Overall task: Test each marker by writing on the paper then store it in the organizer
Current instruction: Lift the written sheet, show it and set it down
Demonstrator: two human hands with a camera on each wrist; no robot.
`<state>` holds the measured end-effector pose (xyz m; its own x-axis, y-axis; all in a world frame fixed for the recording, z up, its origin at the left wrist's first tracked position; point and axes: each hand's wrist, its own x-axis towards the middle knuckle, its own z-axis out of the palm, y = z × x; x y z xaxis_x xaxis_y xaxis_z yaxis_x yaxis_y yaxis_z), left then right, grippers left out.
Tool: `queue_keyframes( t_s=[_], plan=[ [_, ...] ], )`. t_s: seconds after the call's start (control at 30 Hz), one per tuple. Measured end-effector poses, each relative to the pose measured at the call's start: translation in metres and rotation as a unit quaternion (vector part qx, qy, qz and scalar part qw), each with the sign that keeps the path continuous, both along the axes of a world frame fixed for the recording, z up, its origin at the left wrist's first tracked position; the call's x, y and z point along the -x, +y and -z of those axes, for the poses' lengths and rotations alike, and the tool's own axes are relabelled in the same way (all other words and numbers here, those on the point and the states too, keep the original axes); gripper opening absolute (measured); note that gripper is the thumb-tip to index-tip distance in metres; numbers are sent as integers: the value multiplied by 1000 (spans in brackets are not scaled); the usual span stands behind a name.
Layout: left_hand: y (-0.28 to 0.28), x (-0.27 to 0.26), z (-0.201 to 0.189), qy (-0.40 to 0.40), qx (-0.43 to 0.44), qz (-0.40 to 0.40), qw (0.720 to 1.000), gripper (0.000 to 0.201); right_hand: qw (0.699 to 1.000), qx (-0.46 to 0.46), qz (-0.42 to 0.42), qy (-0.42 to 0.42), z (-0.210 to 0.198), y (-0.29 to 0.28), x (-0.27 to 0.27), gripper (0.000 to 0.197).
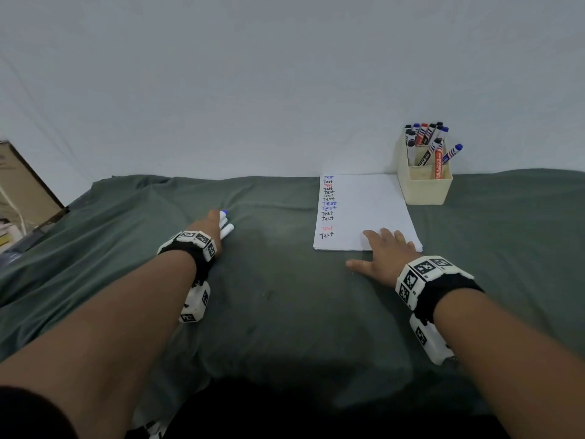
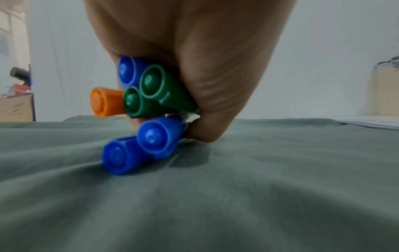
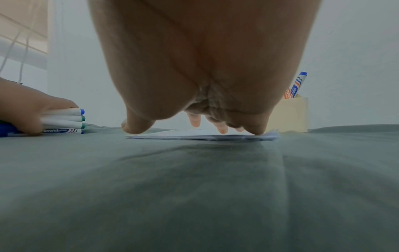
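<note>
My left hand [image 1: 209, 224] lies on the green cloth and grips a bundle of markers [image 2: 151, 105] with blue, green and orange caps; their white barrels [image 3: 62, 119] stick out past the fingers [image 1: 226, 226]. My right hand [image 1: 384, 253] rests flat with straight fingers on the near edge of the white paper [image 1: 370, 204], which carries a column of "Test" words. The cream organizer [image 1: 424, 183] stands at the paper's far right corner and holds several markers [image 1: 425, 136].
A green cloth [image 1: 269, 296] covers the table, with a white wall behind. A cardboard box [image 1: 22, 185] and clutter sit at the far left edge. A bare stretch of cloth lies between my two hands.
</note>
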<state>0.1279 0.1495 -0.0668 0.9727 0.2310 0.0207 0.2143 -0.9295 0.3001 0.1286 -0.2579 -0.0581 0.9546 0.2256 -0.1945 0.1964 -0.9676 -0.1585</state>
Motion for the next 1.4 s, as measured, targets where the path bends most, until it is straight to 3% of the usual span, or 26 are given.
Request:
queue_keyframes(
  t_s=[0.17, 0.27, 0.37, 0.5, 0.6, 0.73, 1.07, 1.2, 1.4],
  plan=[
    [-2, -6, -13, 52, -121, -82, 988, 47, 1000, -1, 0, 1, -1, 0, -1, 91],
    [8, -9, -11, 53, -95, -34, 993, 25, 1000, -5, 3, 2, 0, 0, -1, 91],
    [18, -8, -6, 16, -81, -38, 996, 21, 1000, -9, 1, -1, 1, 0, -1, 90],
    [12, -9, -21, -45, -83, -56, 994, 27, 1000, -14, 2, -1, 1, 0, -2, 91],
    [-6, -14, -39, -58, -70, -49, 995, 44, 1000, -27, -1, -2, 2, 0, -2, 91],
    [-48, -23, -58, -36, -15, -46, 998, 65, 999, -36, -6, -6, -1, -3, -6, 93],
    [-237, -65, -70, 107, 20, 52, 993, 64, 997, 47, 63, 9, -3, -82, -14, 97],
    [-300, -74, -70, 100, -65, 164, 979, 57, 994, 53, 94, 22, -4, -110, -12, 98],
    [-359, -94, -67, 82, -92, 207, 971, 58, 986, 30, 153, 52, 6, -126, -4, 105]
  ],
)
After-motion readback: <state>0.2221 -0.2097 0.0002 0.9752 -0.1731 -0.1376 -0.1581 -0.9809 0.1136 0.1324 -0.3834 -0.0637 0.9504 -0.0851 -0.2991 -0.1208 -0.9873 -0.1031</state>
